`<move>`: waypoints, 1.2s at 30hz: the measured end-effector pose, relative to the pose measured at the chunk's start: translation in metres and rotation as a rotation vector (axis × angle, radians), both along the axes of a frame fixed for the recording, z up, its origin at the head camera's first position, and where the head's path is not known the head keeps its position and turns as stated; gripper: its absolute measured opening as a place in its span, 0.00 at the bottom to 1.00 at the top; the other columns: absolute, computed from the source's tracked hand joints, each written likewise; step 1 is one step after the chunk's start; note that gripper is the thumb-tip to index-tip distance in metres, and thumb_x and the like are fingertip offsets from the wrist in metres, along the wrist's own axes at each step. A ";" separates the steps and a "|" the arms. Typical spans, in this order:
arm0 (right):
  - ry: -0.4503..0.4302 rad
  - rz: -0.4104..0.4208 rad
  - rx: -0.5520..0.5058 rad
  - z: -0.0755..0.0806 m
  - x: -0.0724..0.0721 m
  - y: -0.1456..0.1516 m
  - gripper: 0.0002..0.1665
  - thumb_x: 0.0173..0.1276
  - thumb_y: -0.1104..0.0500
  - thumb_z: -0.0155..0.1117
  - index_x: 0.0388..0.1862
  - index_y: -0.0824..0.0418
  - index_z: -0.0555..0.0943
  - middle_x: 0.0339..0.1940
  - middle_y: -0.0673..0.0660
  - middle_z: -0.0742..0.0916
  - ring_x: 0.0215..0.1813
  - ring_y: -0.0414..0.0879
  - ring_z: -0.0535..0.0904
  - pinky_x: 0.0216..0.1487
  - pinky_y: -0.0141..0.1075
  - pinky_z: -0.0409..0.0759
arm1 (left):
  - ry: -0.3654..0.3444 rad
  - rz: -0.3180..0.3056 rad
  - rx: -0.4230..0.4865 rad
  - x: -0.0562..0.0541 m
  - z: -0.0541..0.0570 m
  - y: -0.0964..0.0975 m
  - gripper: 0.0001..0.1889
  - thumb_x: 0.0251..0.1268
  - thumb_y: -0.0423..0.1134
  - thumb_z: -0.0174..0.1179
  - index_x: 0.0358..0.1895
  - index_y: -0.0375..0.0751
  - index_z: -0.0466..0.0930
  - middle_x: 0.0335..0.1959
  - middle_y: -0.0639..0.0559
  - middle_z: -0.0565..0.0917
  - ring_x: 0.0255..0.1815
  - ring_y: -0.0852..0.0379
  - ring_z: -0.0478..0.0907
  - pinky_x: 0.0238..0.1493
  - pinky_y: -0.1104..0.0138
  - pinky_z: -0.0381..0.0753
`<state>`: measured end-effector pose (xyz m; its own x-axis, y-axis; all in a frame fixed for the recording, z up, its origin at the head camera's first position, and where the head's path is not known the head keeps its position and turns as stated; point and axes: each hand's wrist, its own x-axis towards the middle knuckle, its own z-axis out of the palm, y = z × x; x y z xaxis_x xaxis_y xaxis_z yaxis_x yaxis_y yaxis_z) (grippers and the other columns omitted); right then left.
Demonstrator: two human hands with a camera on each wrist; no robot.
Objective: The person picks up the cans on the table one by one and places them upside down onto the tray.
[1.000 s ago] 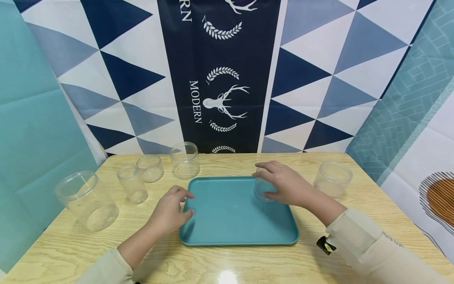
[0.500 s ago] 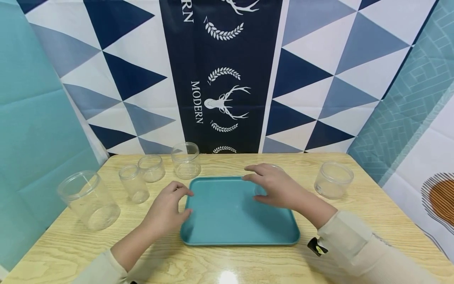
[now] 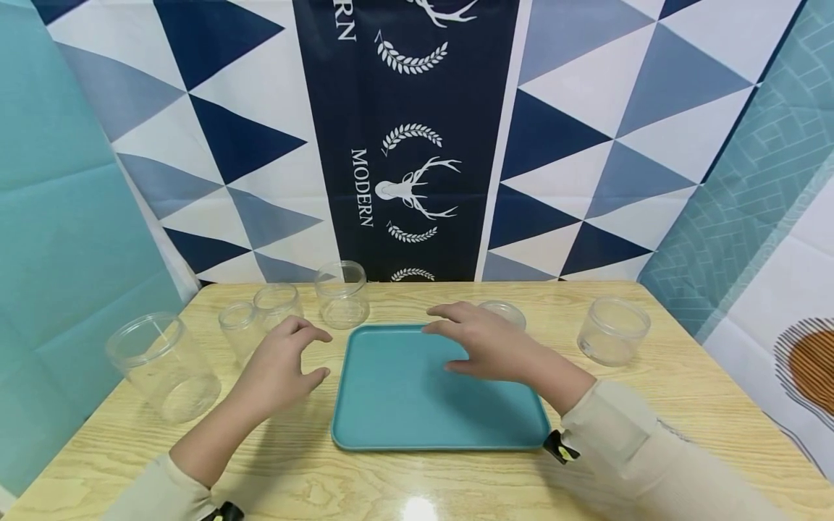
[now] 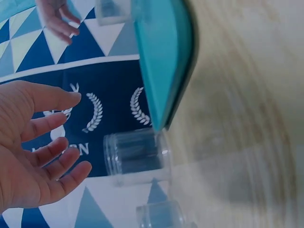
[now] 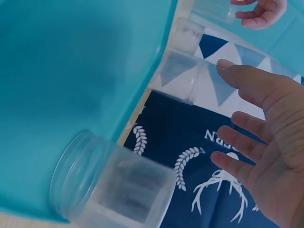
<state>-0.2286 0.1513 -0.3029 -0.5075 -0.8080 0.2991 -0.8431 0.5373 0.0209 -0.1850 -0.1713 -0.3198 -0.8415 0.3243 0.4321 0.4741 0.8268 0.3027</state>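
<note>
Right wrist view. My right hand (image 5: 285,152) is spread, thumb well apart from the fingers, and has hold of nothing. A clear jar (image 5: 135,185) stands just beside it on the blue-green tray (image 5: 80,71), apart from every finger I can see. On handling, I judge the jar light, stiff-walled, probably plastic and smooth enough to slip; a hard pinch at one spot might crack it. The sounder hold is thumb and fingers on opposite sides of the plain wall, away from the ringed end.

Left wrist view. My left hand (image 4: 40,147) is loosely curved, with a wide gap between thumb and fingers, and grips nothing. A wide jar (image 4: 135,156) stands beyond its fingertips, not touching them.

Head view. My right hand is over the tray; the clear jar's rim shows just beyond it and slightly to its right, the lower wall hidden. A narrow jar (image 3: 237,325) is partly covered by my left hand, a squat jar (image 3: 276,298) lies beyond, and a tall jar (image 3: 163,373) is to its left. Another low jar (image 3: 614,333) stands well to the right of my right hand.

Differences from one second ago: my right hand, then about the clear jar, is now shifted left of it with the rim exposed. My left hand, then at the tray's edge, is drawn back leftward. The remaining jars show no change of place.
</note>
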 end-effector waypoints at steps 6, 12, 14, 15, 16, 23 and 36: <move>-0.042 0.015 0.005 0.003 -0.001 -0.013 0.35 0.54 0.53 0.79 0.60 0.60 0.78 0.64 0.62 0.77 0.66 0.57 0.72 0.63 0.49 0.73 | 0.002 0.000 -0.022 -0.002 0.009 -0.010 0.21 0.45 0.31 0.75 0.46 0.36 0.82 0.44 0.44 0.77 0.45 0.44 0.77 0.46 0.52 0.79; -0.079 0.001 0.027 0.002 -0.001 -0.023 0.34 0.56 0.53 0.77 0.61 0.58 0.77 0.65 0.61 0.77 0.66 0.56 0.72 0.63 0.47 0.74 | 0.008 0.016 -0.034 -0.003 0.013 -0.019 0.21 0.45 0.31 0.75 0.47 0.35 0.82 0.46 0.41 0.78 0.45 0.42 0.78 0.45 0.50 0.79; -0.093 0.000 0.034 0.000 -0.001 -0.026 0.34 0.56 0.53 0.77 0.62 0.58 0.77 0.67 0.61 0.76 0.66 0.56 0.72 0.63 0.47 0.74 | 0.005 0.028 -0.043 -0.004 0.014 -0.023 0.21 0.45 0.32 0.75 0.47 0.35 0.82 0.46 0.40 0.78 0.45 0.41 0.78 0.45 0.49 0.79; -0.101 0.000 0.036 0.000 -0.001 -0.027 0.34 0.56 0.52 0.77 0.62 0.58 0.77 0.67 0.61 0.75 0.67 0.56 0.72 0.63 0.47 0.74 | 0.004 0.036 -0.046 -0.004 0.014 -0.024 0.22 0.45 0.32 0.75 0.47 0.35 0.82 0.47 0.40 0.79 0.45 0.40 0.78 0.45 0.49 0.79; -0.107 0.001 0.040 -0.001 -0.001 -0.028 0.35 0.57 0.52 0.76 0.62 0.58 0.77 0.68 0.61 0.75 0.67 0.56 0.71 0.63 0.47 0.74 | 0.004 0.044 -0.050 -0.005 0.015 -0.026 0.22 0.45 0.32 0.75 0.48 0.35 0.82 0.47 0.39 0.79 0.46 0.40 0.78 0.45 0.48 0.79; -0.144 0.005 0.056 -0.007 0.000 -0.036 0.39 0.56 0.50 0.77 0.66 0.57 0.74 0.72 0.62 0.69 0.70 0.57 0.67 0.64 0.48 0.73 | -0.019 0.125 -0.051 -0.010 0.018 -0.041 0.21 0.48 0.32 0.74 0.48 0.34 0.82 0.49 0.36 0.79 0.48 0.35 0.77 0.48 0.44 0.77; -0.193 0.003 0.077 -0.012 -0.002 -0.052 0.45 0.56 0.48 0.77 0.70 0.55 0.69 0.74 0.60 0.66 0.72 0.54 0.64 0.67 0.47 0.69 | -0.022 0.212 -0.063 -0.023 0.023 -0.064 0.23 0.48 0.32 0.73 0.50 0.31 0.80 0.50 0.29 0.75 0.51 0.28 0.71 0.50 0.40 0.73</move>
<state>-0.2308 0.0995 -0.3146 -0.5471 -0.8264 0.1334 -0.8370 0.5380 -0.1001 -0.2082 -0.2350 -0.2972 -0.9026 0.1652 0.3974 0.2818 0.9248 0.2556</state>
